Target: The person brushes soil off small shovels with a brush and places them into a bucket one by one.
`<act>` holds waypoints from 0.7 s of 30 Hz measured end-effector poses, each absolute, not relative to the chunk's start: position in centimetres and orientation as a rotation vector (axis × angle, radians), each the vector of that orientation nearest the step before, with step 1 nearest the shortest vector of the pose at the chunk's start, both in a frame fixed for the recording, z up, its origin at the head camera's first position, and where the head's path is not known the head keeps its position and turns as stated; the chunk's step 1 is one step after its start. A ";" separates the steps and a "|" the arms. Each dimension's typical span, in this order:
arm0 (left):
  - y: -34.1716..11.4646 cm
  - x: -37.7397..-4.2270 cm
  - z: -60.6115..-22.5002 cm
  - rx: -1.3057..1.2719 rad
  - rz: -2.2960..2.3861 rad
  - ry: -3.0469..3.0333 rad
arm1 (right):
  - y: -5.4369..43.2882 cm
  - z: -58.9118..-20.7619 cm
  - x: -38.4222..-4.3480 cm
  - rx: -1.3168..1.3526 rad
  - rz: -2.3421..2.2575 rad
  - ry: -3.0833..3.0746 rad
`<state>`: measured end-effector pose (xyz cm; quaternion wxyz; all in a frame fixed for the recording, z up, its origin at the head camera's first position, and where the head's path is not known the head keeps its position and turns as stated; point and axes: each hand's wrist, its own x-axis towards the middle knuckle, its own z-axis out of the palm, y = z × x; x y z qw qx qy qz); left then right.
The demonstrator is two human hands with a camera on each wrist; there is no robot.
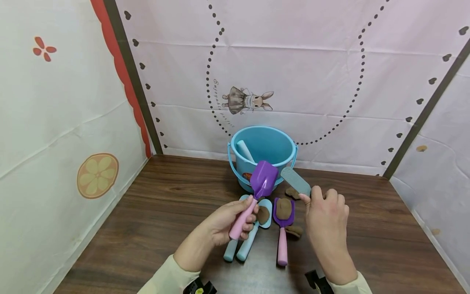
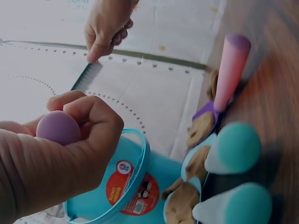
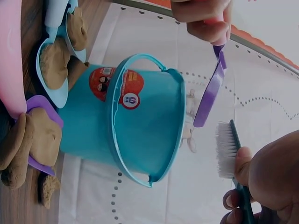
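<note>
Held shovel: the raised purple shovel (image 1: pixel 264 179) stands tilted, blade upward, near the rim of the blue bucket (image 1: pixel 272 151); no brown lump shows on its blade
Progress: brushing looks to be the work in hand and, by my judgement, only partway; the bristles are apart from the blade at this moment
Bucket: a pale handle (image 1: pixel 245 151) leans inside it, so one tool appears to be put in; its far end is hidden
Left on the bench: a second purple shovel (image 1: pixel 282 247) and two light-blue shovels (image 1: pixel 247 243) lie in front of the bucket on the bench (image 1: pixel 176 192), each bearing a brown lump (image 1: pixel 284 209), so these seem yet to be dealt with
Loose lumps: one (image 1: pixel 293 232) lies just beside the second purple shovel, another (image 1: pixel 292 193) near the bucket's foot
Left hand: of the two hands, the left hand (image 1: pixel 229 222) curls its fingers round the pink handle, with the thumb along it toward the blade
Right hand: the right hand (image 1: pixel 327 220) pinches the brush (image 1: pixel 295 181), thumb near the bristle end and fingers curled round the handle; in the head view the back of the hand faces the camera
Brush: bristles face toward the raised shovel's side in the right wrist view; whether anything clings to them is too small to tell
</note>
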<state>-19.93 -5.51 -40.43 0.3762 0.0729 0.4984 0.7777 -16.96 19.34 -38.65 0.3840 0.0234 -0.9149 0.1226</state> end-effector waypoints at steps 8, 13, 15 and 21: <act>-5.3 -19.6 -40.2 0.184 1.976 1.130 | 17.6 -38.5 -16.2 0.138 0.326 -2.349; -5.1 -19.4 -40.3 0.187 1.949 1.121 | 14.9 -39.3 -15.1 0.295 0.288 -2.298; -5.0 -19.3 -40.4 0.182 1.937 1.125 | 14.1 -39.6 -14.9 0.329 0.268 -2.275; -4.8 -19.3 -40.5 0.235 1.883 1.157 | 14.9 -39.6 -15.2 0.273 0.304 -2.283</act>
